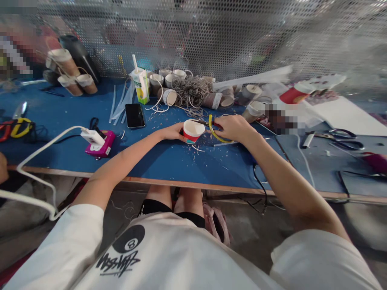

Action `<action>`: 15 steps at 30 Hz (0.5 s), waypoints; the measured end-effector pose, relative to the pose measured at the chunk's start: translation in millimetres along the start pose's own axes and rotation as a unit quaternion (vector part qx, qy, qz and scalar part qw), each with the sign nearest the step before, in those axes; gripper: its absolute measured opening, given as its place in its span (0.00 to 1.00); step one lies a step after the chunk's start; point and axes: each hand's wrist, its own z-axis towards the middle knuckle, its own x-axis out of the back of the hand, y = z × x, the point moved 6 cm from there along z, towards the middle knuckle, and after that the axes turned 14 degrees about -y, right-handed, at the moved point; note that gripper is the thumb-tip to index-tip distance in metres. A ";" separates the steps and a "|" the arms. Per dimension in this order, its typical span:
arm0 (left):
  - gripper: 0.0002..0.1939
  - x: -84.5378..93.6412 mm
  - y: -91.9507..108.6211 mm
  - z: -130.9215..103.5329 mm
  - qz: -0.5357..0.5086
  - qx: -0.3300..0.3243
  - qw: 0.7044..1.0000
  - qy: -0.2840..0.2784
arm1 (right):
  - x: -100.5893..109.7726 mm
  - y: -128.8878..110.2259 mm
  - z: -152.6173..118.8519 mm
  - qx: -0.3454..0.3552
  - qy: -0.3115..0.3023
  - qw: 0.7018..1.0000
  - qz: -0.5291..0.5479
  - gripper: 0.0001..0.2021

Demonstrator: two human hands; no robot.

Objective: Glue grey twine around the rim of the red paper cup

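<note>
A red and white paper cup (193, 131) is tilted in my left hand (177, 133), whose fingers wrap its left side over the blue table. My right hand (231, 128) grips scissors (211, 124) with yellow and red handles, just right of the cup. The dark blades reach to the cup's rim; whether they touch it is too small to tell. Small pale scraps (198, 149) lie scattered around and beneath the cup.
Behind my hands are a tangle of cord (193, 92), several paper cups, a drink carton (140, 85) and a phone (135, 115). A pink power adapter (100, 146) sits left, other scissors (341, 137) right. A perforated screen (193, 32) stands behind.
</note>
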 end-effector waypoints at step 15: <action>0.43 2.5 -5.3 1.0 0.004 -0.002 1.000 0.003 | -0.6 -2.0 5.6 0.021 0.002 1.000 -0.010 0.20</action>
